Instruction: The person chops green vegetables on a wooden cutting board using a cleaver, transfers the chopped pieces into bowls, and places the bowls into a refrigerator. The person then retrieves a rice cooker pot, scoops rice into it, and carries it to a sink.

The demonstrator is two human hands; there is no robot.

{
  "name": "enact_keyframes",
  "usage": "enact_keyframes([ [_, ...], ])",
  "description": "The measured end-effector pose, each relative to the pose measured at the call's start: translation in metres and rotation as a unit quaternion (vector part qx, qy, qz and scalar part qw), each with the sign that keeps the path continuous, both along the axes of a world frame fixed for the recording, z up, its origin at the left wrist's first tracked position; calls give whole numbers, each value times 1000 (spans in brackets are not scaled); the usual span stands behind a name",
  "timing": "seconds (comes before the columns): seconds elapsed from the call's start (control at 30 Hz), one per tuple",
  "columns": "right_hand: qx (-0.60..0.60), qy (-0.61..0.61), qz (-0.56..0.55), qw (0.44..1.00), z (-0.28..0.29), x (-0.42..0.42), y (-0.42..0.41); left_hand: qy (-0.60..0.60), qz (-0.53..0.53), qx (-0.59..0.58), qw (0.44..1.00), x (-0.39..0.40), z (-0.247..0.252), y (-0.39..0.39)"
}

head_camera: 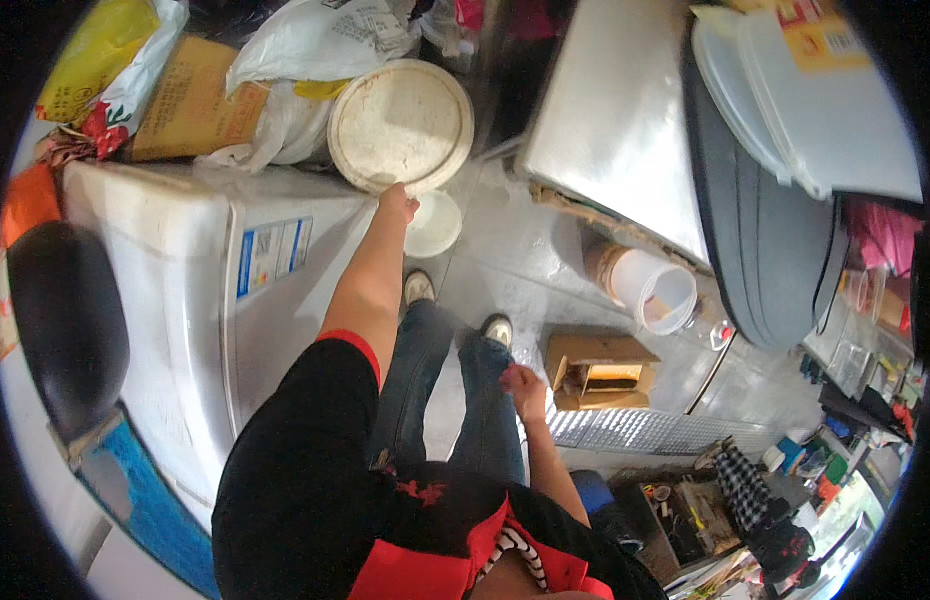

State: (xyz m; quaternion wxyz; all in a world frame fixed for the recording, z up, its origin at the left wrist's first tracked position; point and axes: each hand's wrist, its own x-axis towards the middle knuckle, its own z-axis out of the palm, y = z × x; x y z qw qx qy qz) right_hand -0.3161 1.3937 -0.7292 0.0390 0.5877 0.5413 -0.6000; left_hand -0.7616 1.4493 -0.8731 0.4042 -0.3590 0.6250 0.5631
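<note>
My left hand (399,204) is stretched forward, its fingers on the near rim of a large round, stained white plastic lid (405,124). Partly under that rim is a smaller round whitish plastic container or lid (435,225); which of the two cannot be told. My right hand (525,391) hangs by my right leg with its fingers curled, blurred, and no object shows in it. It is nearest to an opened cardboard box (603,371) on the tiled floor.
A white appliance (285,300) stands at left, with a cardboard box (198,101) and plastic bags (330,41) beyond. A metal-topped surface (622,112), a translucent bucket (663,296) and a plastic bottle (712,326) are at right. Another person (787,547) is at far lower right.
</note>
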Motion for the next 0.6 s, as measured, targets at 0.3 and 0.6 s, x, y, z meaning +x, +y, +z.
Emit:
enact_keyframes([
  [0.3,-122,-10,-36,992,14,-91,9,-106,170,-8,980,-24,5,15],
  [0.6,-71,63,62,994,-10,-191,86,130,147,164,967,-53,186,21],
])
